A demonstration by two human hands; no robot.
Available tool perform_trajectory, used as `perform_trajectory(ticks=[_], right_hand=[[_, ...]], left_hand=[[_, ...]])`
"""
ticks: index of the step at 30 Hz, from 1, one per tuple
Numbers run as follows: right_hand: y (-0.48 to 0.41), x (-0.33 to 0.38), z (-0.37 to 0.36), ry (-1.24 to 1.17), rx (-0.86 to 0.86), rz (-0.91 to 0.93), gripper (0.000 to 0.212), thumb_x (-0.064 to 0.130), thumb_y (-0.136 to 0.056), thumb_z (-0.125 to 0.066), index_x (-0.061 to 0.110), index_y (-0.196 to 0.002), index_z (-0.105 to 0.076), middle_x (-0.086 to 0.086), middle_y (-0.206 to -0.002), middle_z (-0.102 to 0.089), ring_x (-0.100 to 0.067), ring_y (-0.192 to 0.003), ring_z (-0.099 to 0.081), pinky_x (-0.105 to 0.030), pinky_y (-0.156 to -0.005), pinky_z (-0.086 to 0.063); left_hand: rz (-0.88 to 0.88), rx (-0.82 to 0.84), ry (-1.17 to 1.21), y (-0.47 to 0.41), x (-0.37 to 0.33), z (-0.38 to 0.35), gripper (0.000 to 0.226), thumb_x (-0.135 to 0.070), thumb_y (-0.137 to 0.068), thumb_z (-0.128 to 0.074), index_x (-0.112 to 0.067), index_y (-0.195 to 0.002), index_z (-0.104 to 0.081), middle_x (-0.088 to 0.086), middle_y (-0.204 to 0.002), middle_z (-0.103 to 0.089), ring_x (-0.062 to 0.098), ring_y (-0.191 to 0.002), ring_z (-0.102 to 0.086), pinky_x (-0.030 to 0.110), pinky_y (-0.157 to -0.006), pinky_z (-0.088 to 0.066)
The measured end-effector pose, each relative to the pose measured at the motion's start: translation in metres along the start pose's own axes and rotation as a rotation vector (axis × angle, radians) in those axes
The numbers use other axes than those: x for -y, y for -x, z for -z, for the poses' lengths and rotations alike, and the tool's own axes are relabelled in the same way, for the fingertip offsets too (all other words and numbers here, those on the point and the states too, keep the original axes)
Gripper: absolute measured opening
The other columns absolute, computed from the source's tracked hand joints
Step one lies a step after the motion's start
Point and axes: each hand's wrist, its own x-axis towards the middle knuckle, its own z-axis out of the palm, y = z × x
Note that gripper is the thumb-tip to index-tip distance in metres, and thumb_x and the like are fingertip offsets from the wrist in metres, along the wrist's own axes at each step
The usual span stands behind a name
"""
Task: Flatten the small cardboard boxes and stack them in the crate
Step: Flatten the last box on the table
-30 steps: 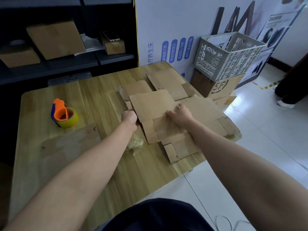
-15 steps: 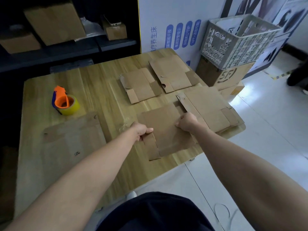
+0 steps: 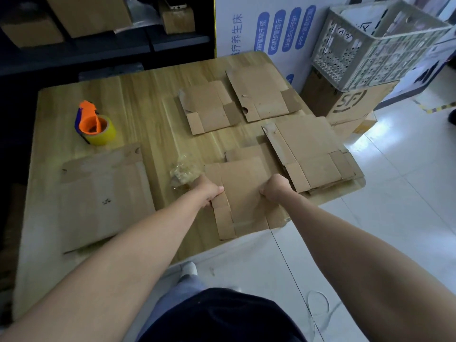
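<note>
Head view. Left hand [image 3: 209, 191], right hand [image 3: 274, 187]: both grasping flattened box [image 3: 244, 193] at near edge of table [image 3: 148, 99]. Other flat boxes [image 3: 313, 149]: lying on table. Crate [image 3: 370, 43]: no cardboard visible inside; stacking outstanding.

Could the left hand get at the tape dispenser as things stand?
Likely yes, once freed: the left hand grips the flattened box, and only a crumpled plastic scrap and table lie before the tape dispenser.
</note>
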Motion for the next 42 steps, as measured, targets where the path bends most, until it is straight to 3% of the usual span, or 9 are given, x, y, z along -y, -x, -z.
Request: perform_trajectory(ticks=[2,5,9,16,21,24,28,35,42], right_hand=[[-0.001,0.000,0.005,-0.023,-0.024,-0.005,0.011,0.008,-0.088,-0.052,0.003,-0.078,-0.054,-0.013,-0.086,-0.059,-0.028,-0.078,-0.057,-0.026,-0.063,-0.041],[-0.009,0.003,0.016,0.001,-0.064,-0.002,0.020,0.004,-0.090,-0.051,-0.002,-0.107,-0.060,-0.018,-0.109,-0.063,-0.033,-0.101,-0.060,-0.029,-0.070,-0.041],[-0.018,0.008,0.034,0.012,-0.124,0.019,0.022,0.007,-0.087,-0.057,0.002,-0.109,-0.059,-0.016,-0.114,-0.063,-0.031,-0.106,-0.060,-0.028,-0.072,-0.042],[-0.038,0.004,0.042,-0.028,-0.113,0.053,0.034,0.012,-0.089,-0.056,0.002,-0.122,-0.051,-0.016,-0.117,-0.058,-0.030,-0.106,-0.056,-0.029,-0.071,-0.042],[-0.047,0.004,0.039,-0.002,-0.078,0.087,0.037,0.008,-0.088,-0.052,0.000,-0.124,-0.054,-0.016,-0.125,-0.058,-0.031,-0.115,-0.054,-0.030,-0.087,-0.045],[-0.055,0.002,0.040,-0.014,-0.049,0.098,0.036,0.006,-0.089,-0.051,-0.001,-0.125,-0.054,-0.017,-0.125,-0.058,-0.032,-0.115,-0.054,-0.031,-0.090,-0.045],[-0.066,0.001,0.042,0.030,0.012,0.145,0.037,0.005,-0.090,-0.049,0.000,-0.127,-0.051,-0.017,-0.128,-0.055,-0.031,-0.118,-0.052,-0.031,-0.090,-0.044],[-0.087,-0.002,0.044,0.151,0.125,0.231,0.036,0.009,-0.091,-0.051,0.000,-0.126,-0.054,-0.015,-0.124,-0.059,-0.029,-0.113,-0.057,-0.029,-0.085,-0.047],[-0.094,-0.002,0.053,0.241,0.172,0.344,0.020,0.005,-0.089,-0.044,0.000,-0.102,-0.059,-0.008,-0.087,-0.055,-0.024,-0.079,-0.052,-0.028,-0.063,-0.042]], left_hand=[[-0.035,-0.016,-0.013,0.001,-0.001,-0.003,0.044,-0.026,-0.082,-0.073,-0.003,-0.114,-0.055,0.014,-0.112,-0.061,0.031,-0.092,-0.064,0.042,-0.077,-0.058],[-0.081,0.022,0.136,-0.002,-0.008,-0.007,0.035,-0.017,-0.081,-0.074,-0.001,-0.108,-0.057,0.015,-0.110,-0.063,0.030,-0.092,-0.065,0.040,-0.070,-0.059],[-0.119,0.114,0.250,-0.010,-0.027,-0.012,0.026,-0.002,-0.082,-0.070,-0.001,-0.106,-0.059,0.017,-0.112,-0.064,0.025,-0.085,-0.063,0.027,-0.047,-0.053],[-0.080,0.123,0.254,-0.036,-0.049,-0.031,0.030,0.002,-0.082,-0.068,0.004,-0.110,-0.057,0.020,-0.114,-0.063,0.033,-0.099,-0.063,0.044,-0.076,-0.057],[-0.030,0.058,0.130,-0.050,-0.048,-0.039,0.043,-0.013,-0.080,-0.074,0.001,-0.117,-0.059,0.015,-0.121,-0.062,0.027,-0.109,-0.060,0.035,-0.091,-0.050],[0.046,0.080,0.216,-0.052,-0.052,-0.045,0.046,-0.013,-0.080,-0.074,0.000,-0.121,-0.057,0.013,-0.123,-0.061,0.028,-0.111,-0.059,0.038,-0.095,-0.048],[0.109,0.033,0.288,-0.054,-0.055,-0.056,0.046,-0.011,-0.081,-0.073,0.001,-0.122,-0.056,0.013,-0.123,-0.060,0.028,-0.110,-0.059,0.033,-0.086,-0.047],[0.180,-0.060,0.370,-0.050,-0.059,-0.079,0.051,-0.008,-0.083,-0.070,0.002,-0.128,-0.046,0.016,-0.131,-0.053,0.029,-0.114,-0.054,0.038,-0.097,-0.045],[0.227,-0.254,0.221,-0.040,-0.042,-0.063,0.055,-0.007,-0.087,-0.063,0.004,-0.136,-0.039,0.016,-0.134,-0.051,0.028,-0.118,-0.053,0.026,-0.079,-0.038]])
